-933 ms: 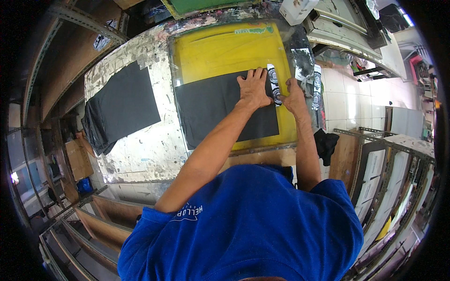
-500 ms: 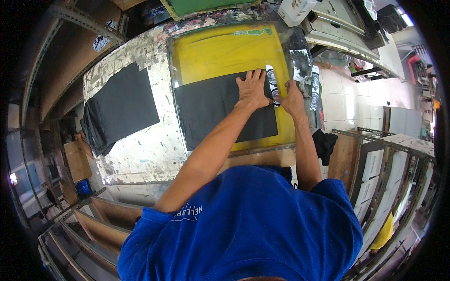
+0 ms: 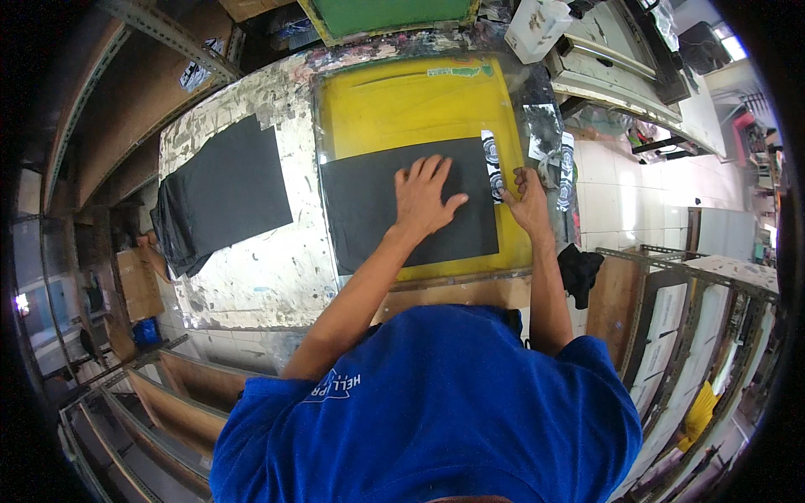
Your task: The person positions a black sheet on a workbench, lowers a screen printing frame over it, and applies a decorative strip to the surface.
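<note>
A black sheet (image 3: 369,226) lies flat on a yellow framed panel (image 3: 402,105). My left hand (image 3: 426,199) is over the middle of the sheet, fingers spread, holding nothing; whether it touches the sheet is unclear. Along the sheet's right edge is a narrow white strip with black round patterns (image 3: 491,159). Just right of that strip, my right hand (image 3: 530,205) has its fingers loosely curled and its thumb held apart, the thumb tip close to the strip's lower end. Nothing shows in its grasp.
More black sheets (image 3: 231,197) lie on the paint-stained white table (image 3: 293,289) at left, beside another person's hand (image 3: 151,254). A second patterned strip (image 3: 567,172) is at the right edge, near a black cloth (image 3: 579,272). A white container (image 3: 537,29) stands at the far right.
My left hand has moved left, away from the sheet's right edge toward its middle. My right hand has shifted slightly down beside the strip. The whole view has shifted a little.
</note>
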The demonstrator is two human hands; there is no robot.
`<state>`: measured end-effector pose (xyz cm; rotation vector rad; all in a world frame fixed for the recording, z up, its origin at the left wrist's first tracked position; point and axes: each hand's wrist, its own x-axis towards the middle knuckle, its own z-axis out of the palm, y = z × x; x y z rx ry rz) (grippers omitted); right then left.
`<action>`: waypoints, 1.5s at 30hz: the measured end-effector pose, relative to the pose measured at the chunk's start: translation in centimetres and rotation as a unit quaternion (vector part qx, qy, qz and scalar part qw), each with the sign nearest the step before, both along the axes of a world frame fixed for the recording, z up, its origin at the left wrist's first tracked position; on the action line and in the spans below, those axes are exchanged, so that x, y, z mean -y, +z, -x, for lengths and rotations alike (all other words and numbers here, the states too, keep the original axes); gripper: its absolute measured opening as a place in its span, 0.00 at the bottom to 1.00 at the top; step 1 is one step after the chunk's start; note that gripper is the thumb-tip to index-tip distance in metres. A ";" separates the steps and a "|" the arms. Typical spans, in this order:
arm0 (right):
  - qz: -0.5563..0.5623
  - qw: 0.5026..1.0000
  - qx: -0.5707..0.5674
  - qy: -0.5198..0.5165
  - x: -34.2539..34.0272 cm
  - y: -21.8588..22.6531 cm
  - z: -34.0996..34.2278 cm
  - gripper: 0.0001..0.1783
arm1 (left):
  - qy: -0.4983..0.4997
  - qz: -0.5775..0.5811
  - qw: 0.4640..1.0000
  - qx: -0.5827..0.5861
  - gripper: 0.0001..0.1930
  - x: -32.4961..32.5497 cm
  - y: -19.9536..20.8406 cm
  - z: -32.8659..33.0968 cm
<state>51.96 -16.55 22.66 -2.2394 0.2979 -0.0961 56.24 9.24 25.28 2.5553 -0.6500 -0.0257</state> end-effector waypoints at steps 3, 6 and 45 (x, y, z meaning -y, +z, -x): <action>0.029 0.999 0.034 0.021 -0.8 0.6 1.0 0.41 | 0.038 -0.101 0.994 -0.018 0.45 -2.7 -0.7 2.0; 0.051 0.997 0.046 0.029 -1.9 1.7 1.3 0.47 | 0.069 -0.123 0.990 -0.027 0.47 -3.7 -1.2 1.0; 0.082 0.993 0.086 -0.015 -2.7 0.0 1.0 0.40 | 0.280 0.070 0.951 0.113 0.31 -20.8 -6.3 4.2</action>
